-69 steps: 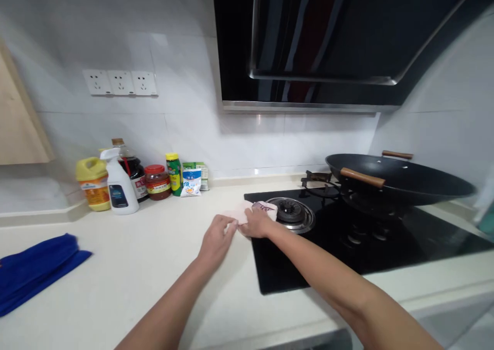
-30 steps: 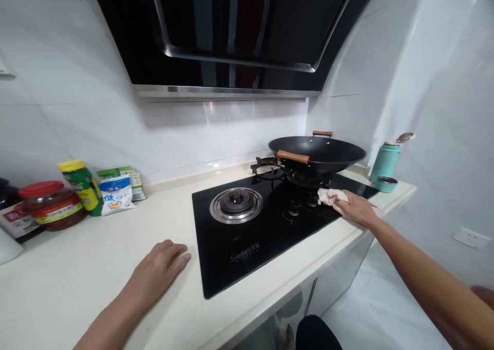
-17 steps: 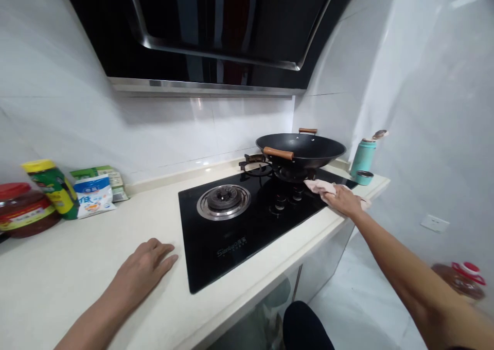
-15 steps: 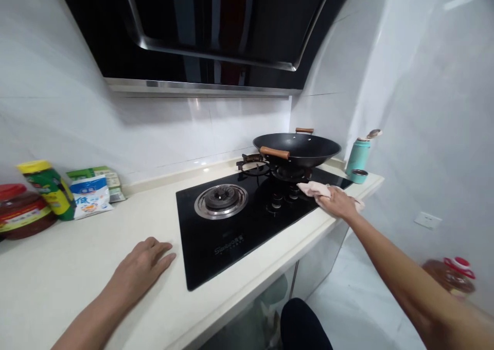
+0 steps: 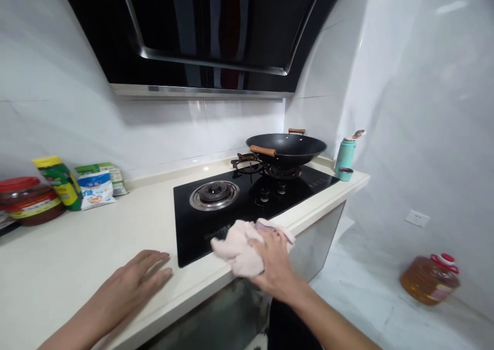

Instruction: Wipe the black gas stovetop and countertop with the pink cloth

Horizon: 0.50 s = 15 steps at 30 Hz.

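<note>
A crumpled pale pink cloth (image 5: 241, 247) is bunched under the fingers of my right hand (image 5: 276, 260), at the front edge of the black glass gas stove (image 5: 189, 237). The cloth covers part of the stove's lettering and overlaps the counter edge. My left hand (image 5: 133, 285) rests on the cream countertop (image 5: 88, 242), just left of the stove, fingers stretched out and holding nothing. On the stove, the left burner (image 5: 214, 194) is uncovered. A black wok (image 5: 287, 148) with wooden handles sits over the right burner.
Jars and packets, among them a red-lidded jar (image 5: 29, 200) and a green bottle (image 5: 59, 182), stand against the wall at left. A teal flask (image 5: 345, 155) and its cup (image 5: 345, 174) stand at the counter's right end. A range hood (image 5: 200, 77) hangs above. An oil jug (image 5: 430, 280) sits on the floor.
My right hand has brought the cloth leftward and nearer, from the stove's right front to its front middle. My left hand stays on the counter. The view has shifted slightly.
</note>
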Tool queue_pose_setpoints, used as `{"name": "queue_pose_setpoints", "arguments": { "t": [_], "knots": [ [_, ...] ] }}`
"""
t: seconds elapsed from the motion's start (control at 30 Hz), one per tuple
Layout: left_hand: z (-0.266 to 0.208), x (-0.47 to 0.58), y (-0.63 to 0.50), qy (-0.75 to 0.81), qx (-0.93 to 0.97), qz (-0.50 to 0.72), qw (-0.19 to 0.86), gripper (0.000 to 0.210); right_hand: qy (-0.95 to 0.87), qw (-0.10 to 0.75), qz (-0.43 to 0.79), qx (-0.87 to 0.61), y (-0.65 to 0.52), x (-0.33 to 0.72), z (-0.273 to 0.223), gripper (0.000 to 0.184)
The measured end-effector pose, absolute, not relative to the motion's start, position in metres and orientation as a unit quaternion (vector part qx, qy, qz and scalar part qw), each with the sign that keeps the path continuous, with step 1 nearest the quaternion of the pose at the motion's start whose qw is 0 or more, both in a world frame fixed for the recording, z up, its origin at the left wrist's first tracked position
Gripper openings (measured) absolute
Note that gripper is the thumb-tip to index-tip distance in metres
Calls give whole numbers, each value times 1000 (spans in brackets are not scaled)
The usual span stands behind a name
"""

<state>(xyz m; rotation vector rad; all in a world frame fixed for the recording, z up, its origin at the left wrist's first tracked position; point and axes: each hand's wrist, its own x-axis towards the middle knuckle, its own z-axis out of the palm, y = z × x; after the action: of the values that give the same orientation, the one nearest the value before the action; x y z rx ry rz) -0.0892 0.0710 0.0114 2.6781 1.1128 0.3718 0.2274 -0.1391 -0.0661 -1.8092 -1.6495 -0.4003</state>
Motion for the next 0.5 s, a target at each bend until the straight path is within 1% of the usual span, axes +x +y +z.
{"name": "queue_pose_setpoints", "arguments": {
  "t": [0.1, 0.2, 0.27, 0.37, 0.5],
  "knots": [
    [0, -99, 46, 369, 908, 164, 111, 45, -694, 313, -157, -629, -136, 188, -81, 73],
    [-11, -103, 36, 368, 897, 218, 108, 45, -724, 297, -193, -591, -126, 173, -96, 80],
    [-14, -104, 33, 384, 881, 255, 109, 45, -725, 300, -236, -573, -117, 175, -107, 78],
    [-12, -104, 31, 420, 855, 281, 112, 46, -714, 312, -289, -556, -109, 195, -120, 67],
    [-10, -104, 31, 431, 850, 281, 113, 46, -698, 292, -281, -591, -120, 248, -120, 64]
  ]
}}
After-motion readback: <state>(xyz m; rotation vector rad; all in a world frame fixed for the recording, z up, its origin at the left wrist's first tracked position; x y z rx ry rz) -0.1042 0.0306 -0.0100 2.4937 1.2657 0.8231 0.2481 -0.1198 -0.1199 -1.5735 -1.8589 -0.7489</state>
